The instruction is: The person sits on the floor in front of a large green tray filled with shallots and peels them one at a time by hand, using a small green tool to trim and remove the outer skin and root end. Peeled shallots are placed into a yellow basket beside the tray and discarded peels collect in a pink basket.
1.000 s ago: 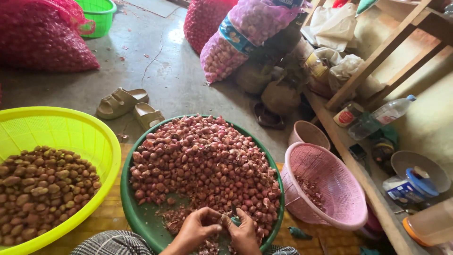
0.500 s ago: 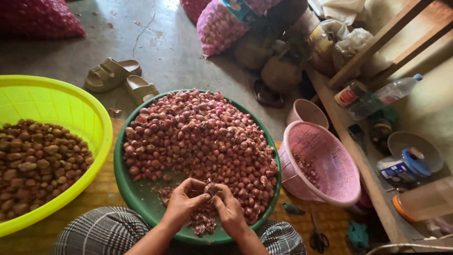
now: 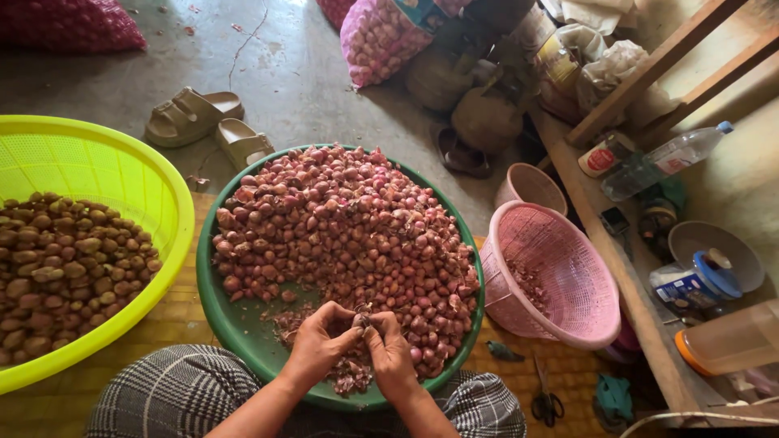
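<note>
A single shallot [image 3: 363, 315] sat pinched between the fingertips of both hands, just above the near part of the green tray [image 3: 243, 328]. The left hand [image 3: 320, 345] and the right hand [image 3: 391, 350] were pressed together around it, fingers curled shut on the small bulb, so that little of it showed. Under the hands lay a litter of loose reddish skins [image 3: 350, 375] on the tray's near rim. Beyond them rose the heap of red shallots [image 3: 345, 219], filling the far and right parts of the tray, while its near left part was bare green.

The tray rested on a woven mat [image 3: 174, 316] on the floor, touching the person's checked lap cloth [image 3: 174, 393] at its near edge. To the left, its rim against the tray, stood a yellow-green basket [image 3: 89, 162] holding brownish bulbs [image 3: 57, 268]. To the right, a pink basket [image 3: 560, 276] leaned on its side against the tray, a few scraps inside, with a smaller pink basket [image 3: 531, 186] just behind it. Scissors [image 3: 544, 397] lay on the mat near the right knee.

Farther off on the concrete floor [image 3: 300, 73] lay a pair of tan sandals [image 3: 203, 122], and a pink mesh sack of shallots [image 3: 385, 36] stood at the far edge. A plastic bottle [image 3: 665, 158] lay on a wooden shelf [image 3: 625, 268] along the right side.
</note>
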